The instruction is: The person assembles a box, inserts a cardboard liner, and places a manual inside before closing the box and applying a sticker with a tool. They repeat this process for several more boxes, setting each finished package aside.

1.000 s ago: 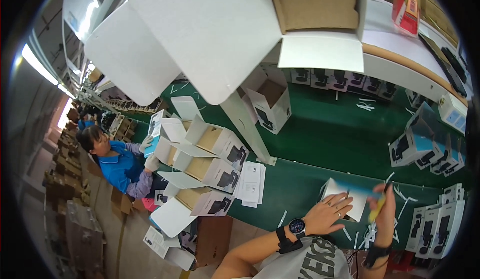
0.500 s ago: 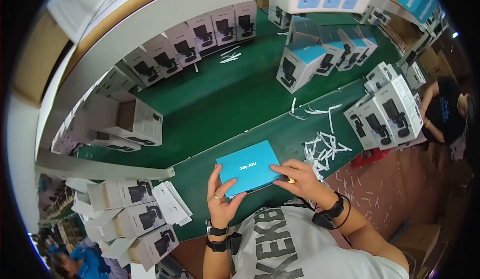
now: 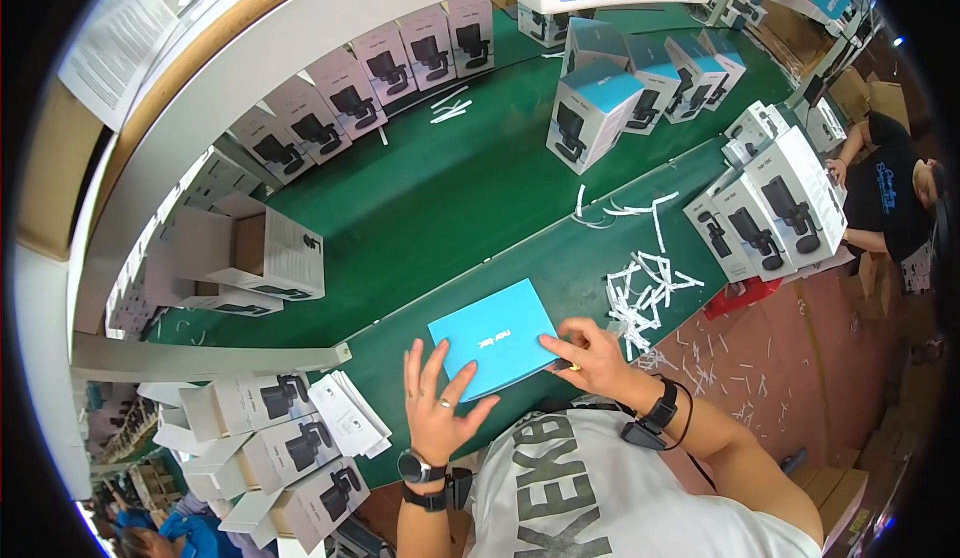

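Note:
A box with a bright blue face up (image 3: 495,313) lies on the green worktop right in front of me, small white lettering on it. My left hand (image 3: 436,416) is at its left edge, fingers spread, the tips over or against the blue face. On the right side, my right hand (image 3: 597,360) has its thumb on the box's edge and its other fingers curled. A small yellow and black tool (image 3: 573,366) pokes out from those fingers; most of it is hidden.
Cut white paper strips (image 3: 645,298) are heaped right of the box. Upright printed cartons (image 3: 765,213) stand at the right, others (image 3: 598,113) farther back. Opened cartons (image 3: 285,448) and a stack of leaflets (image 3: 347,413) sit at left. A co-worker (image 3: 890,183) stands far right.
My left hand has loosened from the box's left side, and its fingers have spread and shifted left. The right hand keeps its place at the box. The view has tilted slightly.

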### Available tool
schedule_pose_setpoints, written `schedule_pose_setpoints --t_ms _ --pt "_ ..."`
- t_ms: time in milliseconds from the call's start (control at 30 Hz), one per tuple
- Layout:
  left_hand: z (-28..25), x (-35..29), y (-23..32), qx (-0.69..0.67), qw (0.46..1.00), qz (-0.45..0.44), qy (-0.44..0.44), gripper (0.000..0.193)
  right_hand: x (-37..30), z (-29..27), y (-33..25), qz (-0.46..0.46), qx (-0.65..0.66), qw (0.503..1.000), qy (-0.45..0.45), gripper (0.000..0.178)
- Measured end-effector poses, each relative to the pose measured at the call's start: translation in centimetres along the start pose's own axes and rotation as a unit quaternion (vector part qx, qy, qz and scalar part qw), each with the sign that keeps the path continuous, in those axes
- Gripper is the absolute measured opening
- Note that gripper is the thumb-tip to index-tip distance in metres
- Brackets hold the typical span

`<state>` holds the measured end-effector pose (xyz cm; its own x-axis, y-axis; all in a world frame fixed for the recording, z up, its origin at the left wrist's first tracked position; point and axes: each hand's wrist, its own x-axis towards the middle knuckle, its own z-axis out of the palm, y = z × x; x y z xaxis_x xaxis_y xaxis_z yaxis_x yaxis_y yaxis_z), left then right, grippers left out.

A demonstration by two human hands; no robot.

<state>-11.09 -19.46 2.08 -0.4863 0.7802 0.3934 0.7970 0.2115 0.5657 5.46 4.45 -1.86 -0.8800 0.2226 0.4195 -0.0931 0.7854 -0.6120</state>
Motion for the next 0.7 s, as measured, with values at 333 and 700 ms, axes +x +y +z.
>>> schedule_pose_setpoints --t_ms 333,700 --pt "4.6 2.5 3.6 0.202 0.968 -0.019 -0.15 0.084 -0.8 2.0 0.4 -0.071 -0.008 0.997 0.004 0.055" --pt "0.8 4.6 0.8 0.148 0.98 0.007 -0.135 0.099 1.5 0.6 0.0 -0.046 0.071 0.996 0.018 0.037"
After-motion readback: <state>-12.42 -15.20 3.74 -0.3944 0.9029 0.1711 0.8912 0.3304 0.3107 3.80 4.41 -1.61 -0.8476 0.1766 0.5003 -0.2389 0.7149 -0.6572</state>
